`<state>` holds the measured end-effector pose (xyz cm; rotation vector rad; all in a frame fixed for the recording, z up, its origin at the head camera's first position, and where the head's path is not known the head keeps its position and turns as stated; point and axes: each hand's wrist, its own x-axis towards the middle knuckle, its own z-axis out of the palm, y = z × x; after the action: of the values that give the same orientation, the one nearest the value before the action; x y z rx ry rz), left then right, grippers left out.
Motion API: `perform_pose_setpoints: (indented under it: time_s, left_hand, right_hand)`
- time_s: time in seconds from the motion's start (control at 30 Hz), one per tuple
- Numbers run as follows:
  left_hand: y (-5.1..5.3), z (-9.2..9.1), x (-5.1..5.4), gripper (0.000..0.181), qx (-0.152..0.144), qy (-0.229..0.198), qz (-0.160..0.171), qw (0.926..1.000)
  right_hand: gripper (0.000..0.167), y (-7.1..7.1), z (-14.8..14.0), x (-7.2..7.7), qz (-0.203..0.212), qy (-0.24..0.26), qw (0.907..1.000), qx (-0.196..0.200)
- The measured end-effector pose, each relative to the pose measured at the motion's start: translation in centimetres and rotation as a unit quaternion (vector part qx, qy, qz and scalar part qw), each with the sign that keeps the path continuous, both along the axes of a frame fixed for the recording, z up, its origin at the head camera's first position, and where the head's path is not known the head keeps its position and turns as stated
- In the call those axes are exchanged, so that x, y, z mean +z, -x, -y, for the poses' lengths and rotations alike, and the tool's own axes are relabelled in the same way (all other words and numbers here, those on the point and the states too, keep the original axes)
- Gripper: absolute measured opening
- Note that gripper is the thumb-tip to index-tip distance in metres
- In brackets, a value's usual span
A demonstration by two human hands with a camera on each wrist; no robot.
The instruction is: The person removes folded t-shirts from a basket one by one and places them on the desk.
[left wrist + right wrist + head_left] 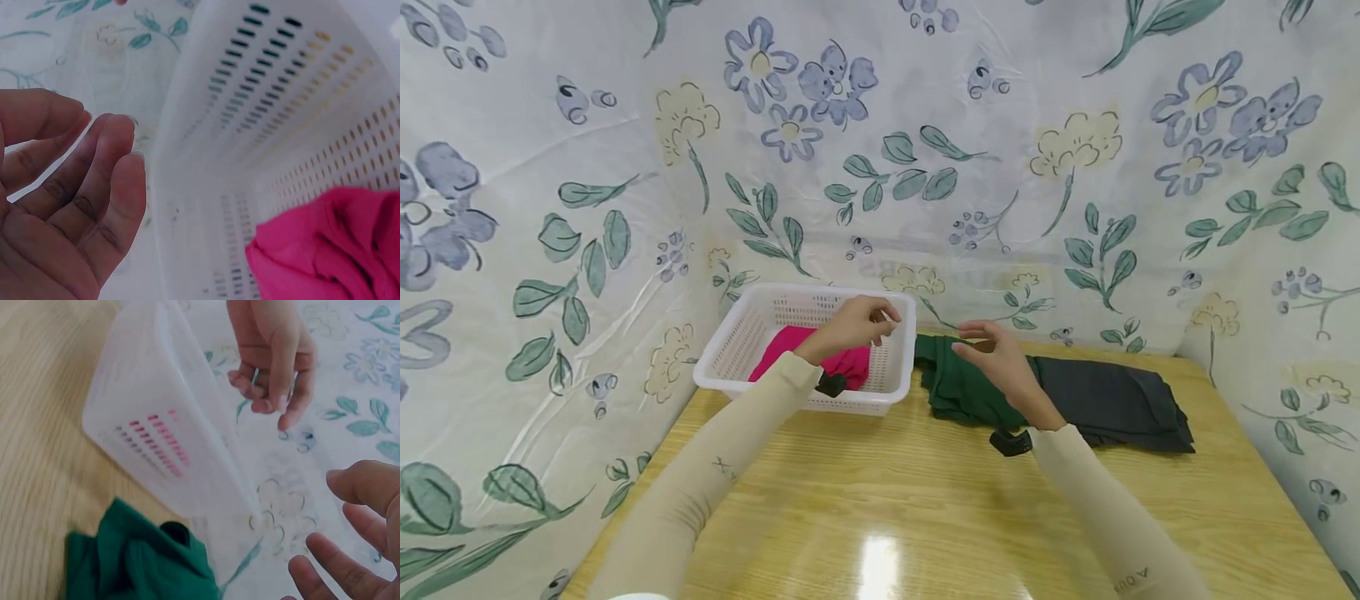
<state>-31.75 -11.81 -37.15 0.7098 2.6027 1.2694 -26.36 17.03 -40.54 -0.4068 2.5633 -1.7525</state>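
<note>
A white plastic basket [901,350] with slotted walls stands at the back left of the table, and a bright pink cloth [782,346] lies crumpled inside it. My left hand [856,321] hovers over the basket's right side, fingers loosely bent, holding nothing; the left wrist view shows its fingers apart from the pink cloth [325,250]. To the right of the basket lies a folded dark green cloth [951,387]. Above that cloth is my right hand [996,358], fingers spread and holding nothing. In the right wrist view the green cloth [140,562] sits below the basket's wall.
A folded dark grey cloth [1112,400] lies right of the green one, along the back of the wooden table [850,492]. Floral fabric [925,225] hangs behind and on both sides of the table.
</note>
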Motion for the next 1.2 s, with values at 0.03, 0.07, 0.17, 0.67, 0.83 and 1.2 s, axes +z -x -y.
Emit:
perform_pose_setpoints:
  time_s: [0.03, 0.07, 0.17, 0.67, 0.83, 1.2]
  left_hand:
    - [0.1, 0.4, 0.0, 0.023, 0.005, -0.001, 0.001, 1.0]
    - [0.1, 0.9, -0.1, 0.022, 0.01, -0.002, 0.002, 0.9999]
    - [0.3, 2.3, -0.3, 0.02, 0.023, -0.003, 0.002, 0.9997]
    - [1.9, 8.1, -0.6, 0.025, 0.116, -0.005, 0.038, 0.9925]
    - [2.1, 9.9, -0.9, 0.029, 0.134, 0.032, 0.042, 0.9896]
    - [2.5, 13.3, -1.9, 0.032, 0.171, 0.074, 0.042, 0.9815]
  right_hand:
    - [0.044, 0.0, 0.5, 0.0, -0.002, -0.001, 1.0, 0.004]
    - [0.043, 0.1, 0.9, 0.1, -0.005, -0.001, 1.0, 0.007]
    - [0.041, 0.2, 2.0, 0.2, -0.012, 0.001, 0.9998, 0.013]
    - [0.041, 0.4, 5.9, 0.2, -0.018, 0.001, 0.9987, 0.047]
    - [0.039, 0.4, 7.8, 0.1, -0.021, 0.011, 0.9977, 0.063]
    - [0.036, 1.0, 11.7, -0.3, -0.006, -0.018, 0.9972, 0.073]
